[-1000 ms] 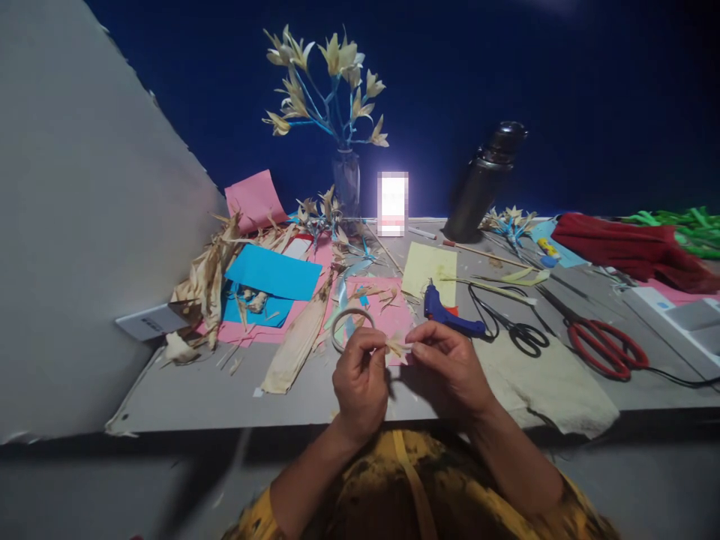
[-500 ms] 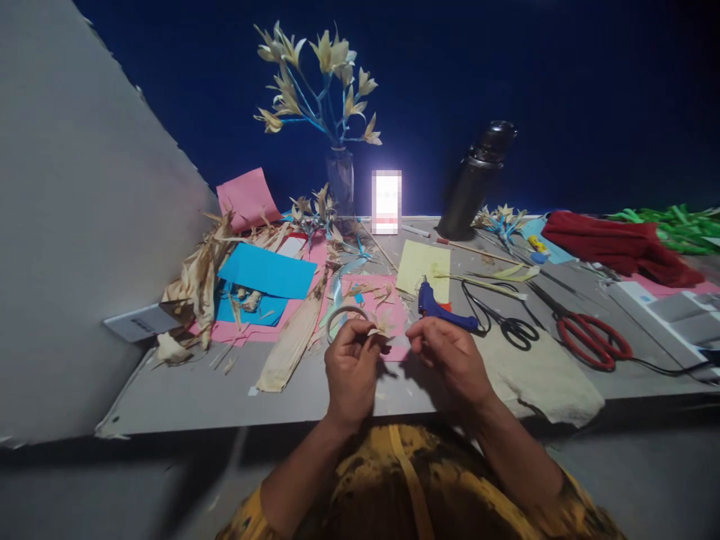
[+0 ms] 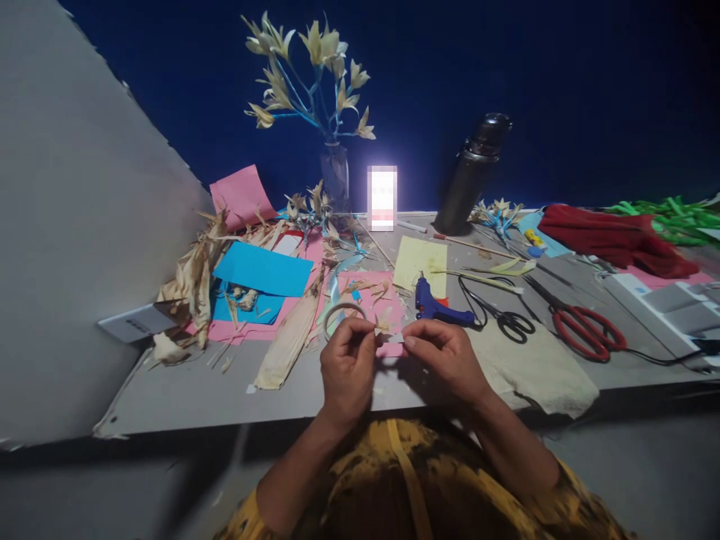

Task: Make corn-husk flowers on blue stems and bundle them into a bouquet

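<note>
The one head-worn camera looks forward and down from above the person's yellow-and-dark patterned garment (image 3: 365, 480), which fills the bottom edge. The left hand (image 3: 346, 367) and right hand (image 3: 447, 360) are near, just below centre; beyond them the view crosses the surface (image 3: 185, 397) to the blue wall (image 3: 590, 90) behind the clear vase (image 3: 336, 176).

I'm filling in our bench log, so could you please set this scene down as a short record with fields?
Left hand: the hand pinches a small pale husk-like piece
Right hand: the hand has a short whitish strip at its fingertips
Beyond left hand: grey ring
Beyond right hand: blue glue gun
Scissors: black pair; red-handled pair, farther right
Back of table: glass vase with pale flowers; dark flask
Unclear: whether piece and strip touch
</note>
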Demonstrator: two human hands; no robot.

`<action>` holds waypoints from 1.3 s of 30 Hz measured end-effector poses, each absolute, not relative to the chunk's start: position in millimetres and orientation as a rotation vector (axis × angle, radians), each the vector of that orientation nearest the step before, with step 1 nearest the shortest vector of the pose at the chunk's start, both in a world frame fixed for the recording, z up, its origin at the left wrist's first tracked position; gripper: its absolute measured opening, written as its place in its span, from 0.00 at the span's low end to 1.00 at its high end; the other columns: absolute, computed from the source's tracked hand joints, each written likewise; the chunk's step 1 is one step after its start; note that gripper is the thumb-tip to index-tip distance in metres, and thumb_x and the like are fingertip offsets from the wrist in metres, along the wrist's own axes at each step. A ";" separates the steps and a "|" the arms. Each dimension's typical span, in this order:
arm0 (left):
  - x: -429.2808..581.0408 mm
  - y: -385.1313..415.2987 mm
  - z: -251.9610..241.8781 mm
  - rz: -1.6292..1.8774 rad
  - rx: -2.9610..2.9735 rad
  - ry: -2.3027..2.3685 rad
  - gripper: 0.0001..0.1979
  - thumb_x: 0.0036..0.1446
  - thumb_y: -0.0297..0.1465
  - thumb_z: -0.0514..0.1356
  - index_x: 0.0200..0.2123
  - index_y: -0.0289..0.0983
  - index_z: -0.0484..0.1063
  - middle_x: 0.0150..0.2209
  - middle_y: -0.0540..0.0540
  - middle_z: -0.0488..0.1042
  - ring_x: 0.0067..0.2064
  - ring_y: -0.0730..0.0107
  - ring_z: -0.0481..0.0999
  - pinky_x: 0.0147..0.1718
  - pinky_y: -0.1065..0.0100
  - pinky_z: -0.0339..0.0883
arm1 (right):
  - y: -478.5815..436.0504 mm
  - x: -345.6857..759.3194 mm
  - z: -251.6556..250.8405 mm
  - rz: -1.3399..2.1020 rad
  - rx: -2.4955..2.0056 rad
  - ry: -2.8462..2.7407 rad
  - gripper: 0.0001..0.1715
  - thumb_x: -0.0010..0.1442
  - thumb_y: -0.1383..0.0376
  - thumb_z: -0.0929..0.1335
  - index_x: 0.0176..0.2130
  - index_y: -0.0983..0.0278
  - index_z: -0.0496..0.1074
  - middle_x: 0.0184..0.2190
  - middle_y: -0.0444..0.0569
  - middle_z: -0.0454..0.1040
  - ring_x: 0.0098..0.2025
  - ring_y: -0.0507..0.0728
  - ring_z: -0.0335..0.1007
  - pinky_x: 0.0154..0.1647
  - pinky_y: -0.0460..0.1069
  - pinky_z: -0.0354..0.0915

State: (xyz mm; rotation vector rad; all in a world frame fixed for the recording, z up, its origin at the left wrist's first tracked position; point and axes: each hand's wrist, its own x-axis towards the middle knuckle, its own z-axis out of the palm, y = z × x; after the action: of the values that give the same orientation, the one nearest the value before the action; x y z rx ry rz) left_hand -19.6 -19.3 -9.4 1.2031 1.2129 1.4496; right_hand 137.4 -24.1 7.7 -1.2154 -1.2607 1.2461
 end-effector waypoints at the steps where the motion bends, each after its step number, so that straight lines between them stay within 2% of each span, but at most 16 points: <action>1: -20.1 -19.6 -9.7 1.443 1.223 1.204 0.04 0.57 0.31 0.62 0.33 0.37 0.72 0.29 0.50 0.74 0.31 0.70 0.77 0.32 0.69 0.74 | -24.0 137.5 8.3 1.239 -1.229 -1.268 0.09 0.54 0.61 0.71 0.28 0.65 0.76 0.22 0.45 0.75 0.24 0.51 0.66 0.26 0.45 0.61; 12: -19.9 -15.4 -2.3 1.304 1.169 1.210 0.04 0.55 0.30 0.63 0.31 0.37 0.70 0.26 0.51 0.73 0.27 0.73 0.74 0.28 0.73 0.69 | -23.0 139.8 5.6 1.360 -1.237 -1.265 0.06 0.50 0.64 0.70 0.24 0.65 0.74 0.21 0.43 0.72 0.23 0.51 0.64 0.25 0.45 0.61; 21: -21.3 -9.7 -5.9 1.219 0.846 1.030 0.13 0.48 0.33 0.70 0.29 0.36 0.69 0.26 0.55 0.67 0.25 0.79 0.70 0.27 0.74 0.71 | -21.5 140.5 -2.8 1.291 -1.273 -1.192 0.07 0.49 0.63 0.70 0.23 0.65 0.73 0.20 0.43 0.70 0.23 0.50 0.60 0.25 0.45 0.57; 25: -21.7 -11.1 -4.5 1.219 0.768 0.997 0.13 0.47 0.33 0.71 0.29 0.35 0.70 0.27 0.54 0.69 0.26 0.78 0.70 0.30 0.72 0.73 | -23.1 137.0 0.1 1.250 -1.322 -1.179 0.09 0.48 0.61 0.70 0.23 0.65 0.72 0.19 0.43 0.69 0.23 0.51 0.59 0.24 0.45 0.56; 28: -26.4 -10.1 -3.6 1.226 0.715 0.936 0.13 0.47 0.34 0.71 0.30 0.36 0.70 0.25 0.53 0.71 0.26 0.77 0.71 0.28 0.73 0.71 | -22.7 135.3 4.2 1.207 -1.335 -1.161 0.09 0.48 0.61 0.70 0.22 0.64 0.71 0.19 0.42 0.68 0.24 0.51 0.59 0.26 0.46 0.56; 33: -57.3 0.1 1.1 1.262 0.742 1.079 0.13 0.46 0.34 0.71 0.30 0.36 0.71 0.26 0.50 0.75 0.26 0.72 0.73 0.25 0.70 0.69 | -23.8 142.2 2.4 1.232 -1.264 -1.195 0.09 0.51 0.61 0.71 0.24 0.64 0.72 0.20 0.42 0.67 0.23 0.51 0.58 0.25 0.46 0.55; 36: -85.1 7.3 5.5 1.315 0.836 1.294 0.10 0.44 0.31 0.71 0.29 0.34 0.74 0.25 0.51 0.73 0.24 0.77 0.70 0.24 0.73 0.66 | -24.7 146.0 -4.4 1.290 -1.226 -1.204 0.09 0.56 0.61 0.70 0.28 0.64 0.73 0.21 0.42 0.68 0.22 0.50 0.57 0.23 0.45 0.55; 39: -105.2 10.9 6.2 1.310 0.754 1.259 0.12 0.42 0.32 0.72 0.27 0.34 0.74 0.24 0.52 0.71 0.25 0.78 0.69 0.26 0.73 0.66 | -22.5 145.1 -9.7 1.337 -1.199 -1.176 0.09 0.58 0.61 0.70 0.28 0.63 0.72 0.22 0.42 0.68 0.22 0.50 0.58 0.23 0.45 0.56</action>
State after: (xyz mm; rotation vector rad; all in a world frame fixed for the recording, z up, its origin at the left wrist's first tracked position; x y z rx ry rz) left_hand -105.2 10.9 6.2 0.7540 1.2593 1.3102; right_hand 145.1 -22.5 -9.7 -1.1989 -1.1764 1.3371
